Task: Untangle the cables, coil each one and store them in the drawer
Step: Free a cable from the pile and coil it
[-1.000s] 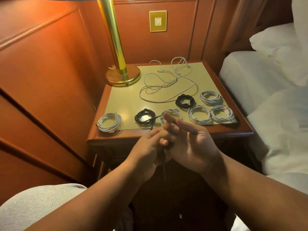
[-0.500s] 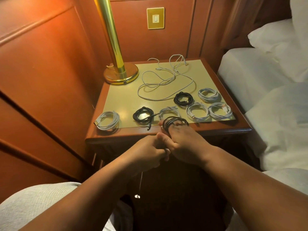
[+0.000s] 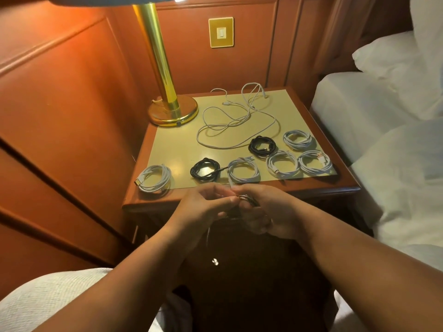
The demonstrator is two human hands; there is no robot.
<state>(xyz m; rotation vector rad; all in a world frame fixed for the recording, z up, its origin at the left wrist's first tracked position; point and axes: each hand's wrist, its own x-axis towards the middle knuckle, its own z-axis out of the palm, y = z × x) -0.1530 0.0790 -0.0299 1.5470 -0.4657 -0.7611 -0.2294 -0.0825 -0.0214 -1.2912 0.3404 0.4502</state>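
Observation:
My left hand (image 3: 202,207) and my right hand (image 3: 268,210) meet in front of the nightstand (image 3: 345,185), both holding a black cable (image 3: 248,200). Its loops are wound around my right hand's fingers. A loose end hangs below, its plug (image 3: 215,261) dangling. On the tabletop lie several coiled cables: white coils (image 3: 154,178) (image 3: 244,170) (image 3: 282,164) (image 3: 314,162) (image 3: 297,139) and black coils (image 3: 205,169) (image 3: 261,145). A loose tangle of white cables (image 3: 237,121) lies at the back. No drawer shows.
A brass lamp (image 3: 171,109) stands at the back left of the tabletop. Wood-panelled walls close the left and back, with a switch plate (image 3: 221,32). A bed with white linen (image 3: 388,111) is at the right. A white blanket (image 3: 55,298) covers my lap.
The black coil was held up over the table edge half a second ago; now both hands sit lower and closer together, with the coil mostly hidden by my right hand. The dangling tail has shortened.

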